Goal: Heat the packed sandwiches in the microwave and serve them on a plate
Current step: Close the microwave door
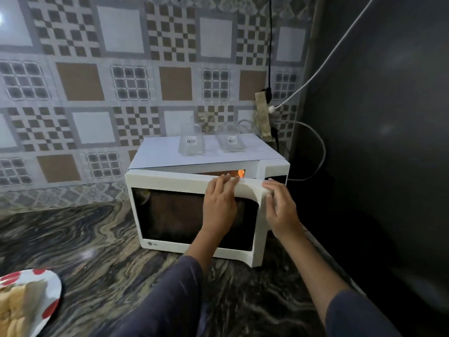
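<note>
2 hands, the left hand (220, 203) and right hand (279, 205), are gripping the microwave door (170, 215) ajar mid-frame, risking toppling the glasses (192, 143) above, while sandwiches (17, 302) are sitting plated lower left on the tabletop (97, 239).

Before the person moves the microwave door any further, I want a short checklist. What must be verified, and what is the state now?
1. Both hands on the door: left hand and right hand grip the top edge of the microwave door. Ok.
2. Door position: slightly ajar, a gap with orange light shows at the top. Ok.
3. Food inside the microwave: window is dark. Cannot tell.
4. Two clear containers on top, near the front: could shake. Not ok.
5. Plate ready on the counter, bread on it. Ok.
6. Counter in the door's swing path: bare. Ok.
</note>
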Demonstrator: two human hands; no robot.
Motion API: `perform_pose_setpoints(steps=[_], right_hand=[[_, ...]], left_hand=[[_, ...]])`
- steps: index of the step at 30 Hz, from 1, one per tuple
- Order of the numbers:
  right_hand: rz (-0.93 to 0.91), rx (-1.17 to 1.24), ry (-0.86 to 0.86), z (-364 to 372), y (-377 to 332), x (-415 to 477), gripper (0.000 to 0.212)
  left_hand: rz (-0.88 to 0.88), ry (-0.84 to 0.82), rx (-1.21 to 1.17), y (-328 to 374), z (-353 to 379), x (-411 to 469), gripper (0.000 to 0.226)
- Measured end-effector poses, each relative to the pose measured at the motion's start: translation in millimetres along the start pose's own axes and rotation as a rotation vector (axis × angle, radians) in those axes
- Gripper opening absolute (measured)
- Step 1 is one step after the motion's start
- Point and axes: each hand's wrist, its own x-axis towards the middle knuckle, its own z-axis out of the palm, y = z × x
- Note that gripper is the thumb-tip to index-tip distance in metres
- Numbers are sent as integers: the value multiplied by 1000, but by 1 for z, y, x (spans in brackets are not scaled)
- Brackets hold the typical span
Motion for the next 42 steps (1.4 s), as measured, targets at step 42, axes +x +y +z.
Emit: perform_pose_setpoints(steps=[42], right_hand=[[-52, -429, -682, -3, 96, 112, 90]], left_hand=[[-648, -272, -404, 54, 106, -19, 35]])
